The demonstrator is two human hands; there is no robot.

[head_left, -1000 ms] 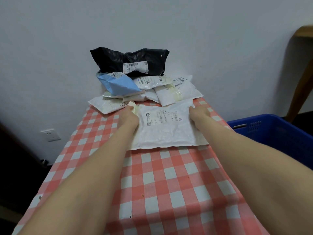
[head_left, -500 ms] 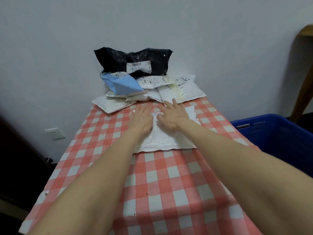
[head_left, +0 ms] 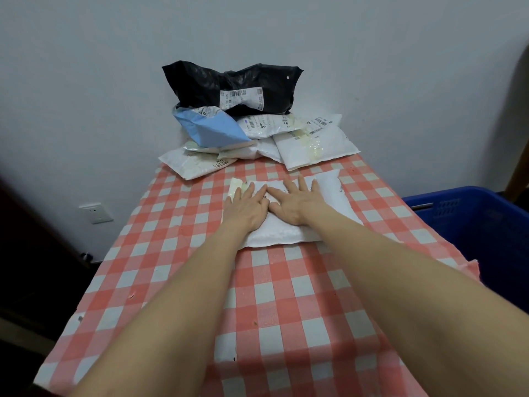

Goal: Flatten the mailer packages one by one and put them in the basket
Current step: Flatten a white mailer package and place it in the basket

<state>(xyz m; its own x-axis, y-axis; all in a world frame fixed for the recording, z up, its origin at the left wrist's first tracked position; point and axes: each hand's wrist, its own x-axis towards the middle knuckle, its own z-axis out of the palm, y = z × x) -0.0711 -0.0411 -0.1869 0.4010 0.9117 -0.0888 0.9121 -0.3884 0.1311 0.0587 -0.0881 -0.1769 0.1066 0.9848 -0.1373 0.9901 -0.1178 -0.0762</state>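
A white padded mailer (head_left: 332,193) lies flat on the red-and-white checked table (head_left: 286,296). My left hand (head_left: 246,207) and my right hand (head_left: 297,204) press down on its middle, side by side, palms down and fingers straight. Behind it a pile of mailers leans on the wall: a black one (head_left: 232,87) on top, a blue one (head_left: 211,130) and several white ones (head_left: 315,147). The blue basket (head_left: 469,219) stands off the table's right side.
A white wall socket (head_left: 96,213) sits low on the wall at left. A wooden furniture leg (head_left: 518,170) stands beyond the basket. The cloth's right edge (head_left: 472,267) hangs near the basket rim.
My hands left the mailer's side edges and came together on its middle, fingers spread flat and pressing. The mailer now lies flatter under them.
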